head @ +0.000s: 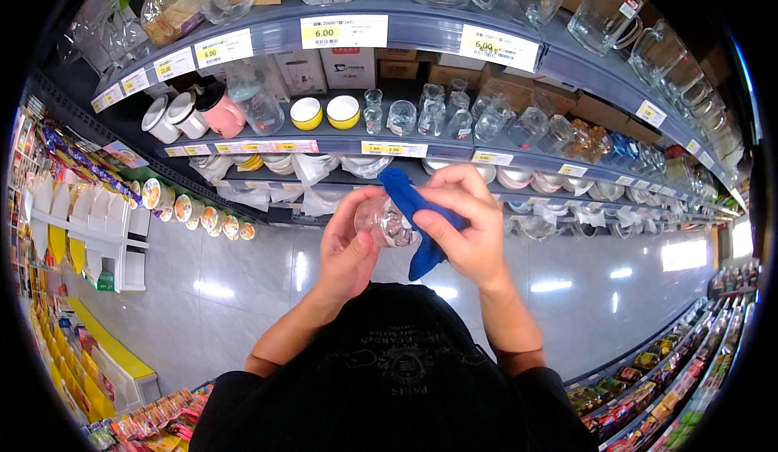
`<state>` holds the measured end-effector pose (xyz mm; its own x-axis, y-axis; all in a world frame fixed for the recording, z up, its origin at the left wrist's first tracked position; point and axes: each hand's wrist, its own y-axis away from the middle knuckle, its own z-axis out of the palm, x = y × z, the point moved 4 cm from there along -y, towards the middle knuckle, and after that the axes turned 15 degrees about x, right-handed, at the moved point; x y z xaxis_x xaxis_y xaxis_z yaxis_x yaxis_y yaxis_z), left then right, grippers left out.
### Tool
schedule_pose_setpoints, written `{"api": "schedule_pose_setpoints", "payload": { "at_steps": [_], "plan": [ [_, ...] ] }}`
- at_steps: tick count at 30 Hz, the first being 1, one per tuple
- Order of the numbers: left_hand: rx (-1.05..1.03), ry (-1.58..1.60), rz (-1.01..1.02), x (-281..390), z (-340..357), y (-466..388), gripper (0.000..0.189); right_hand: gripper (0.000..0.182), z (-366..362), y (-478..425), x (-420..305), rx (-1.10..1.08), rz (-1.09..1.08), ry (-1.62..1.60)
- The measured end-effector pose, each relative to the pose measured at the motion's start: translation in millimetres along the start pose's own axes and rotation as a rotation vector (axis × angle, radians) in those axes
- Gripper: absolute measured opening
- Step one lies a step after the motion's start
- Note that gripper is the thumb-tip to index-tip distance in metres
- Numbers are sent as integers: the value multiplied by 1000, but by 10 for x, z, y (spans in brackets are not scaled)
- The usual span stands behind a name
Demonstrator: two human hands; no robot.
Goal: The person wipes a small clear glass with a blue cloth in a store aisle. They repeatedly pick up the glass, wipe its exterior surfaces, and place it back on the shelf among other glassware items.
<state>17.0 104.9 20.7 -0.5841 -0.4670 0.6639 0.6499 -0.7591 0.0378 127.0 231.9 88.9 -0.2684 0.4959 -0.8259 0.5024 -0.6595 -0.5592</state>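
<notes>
My left hand (pixel 349 242) grips a small clear drinking glass (pixel 384 224), fingers wrapped around its side and thumb near its front. The glass is tilted, with one end turned to the right. In my right hand (pixel 462 221) is a blue cloth (pixel 425 242), pinched between thumb and fingers. The cloth hangs down beside the right end of the glass and hides part of it. Whether cloth and glass touch there I cannot tell for certain. Both hands are held in front of my chest, before the shelves.
Shelves ahead hold glass mugs (pixel 608 17), small glasses (pixel 402 118), yellow bowls (pixel 343 113) and a pink mug (pixel 220 112). The upper shelf edge (pixel 419 33) juts out with price tags. Snack cups (pixel 182 208) line the left. Packaged goods (pixel 644 361) stand at lower right above grey tile floor (pixel 255 270).
</notes>
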Motion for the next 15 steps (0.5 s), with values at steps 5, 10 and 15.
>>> {"api": "schedule_pose_setpoints", "payload": {
  "at_steps": [5, 10, 15],
  "plan": [
    [122, -40, 3, 10, -17, -4, 69, 33, 93, 92, -108, -52, -159, 15],
    [113, -162, 92, -16, -32, 28, 69, 32, 135, 11, -82, -89, -106, 33],
    [129, -107, 105, 27, -27, 32, 67, 29, 147, 21, -25, -97, 83, -54]
  ]
}}
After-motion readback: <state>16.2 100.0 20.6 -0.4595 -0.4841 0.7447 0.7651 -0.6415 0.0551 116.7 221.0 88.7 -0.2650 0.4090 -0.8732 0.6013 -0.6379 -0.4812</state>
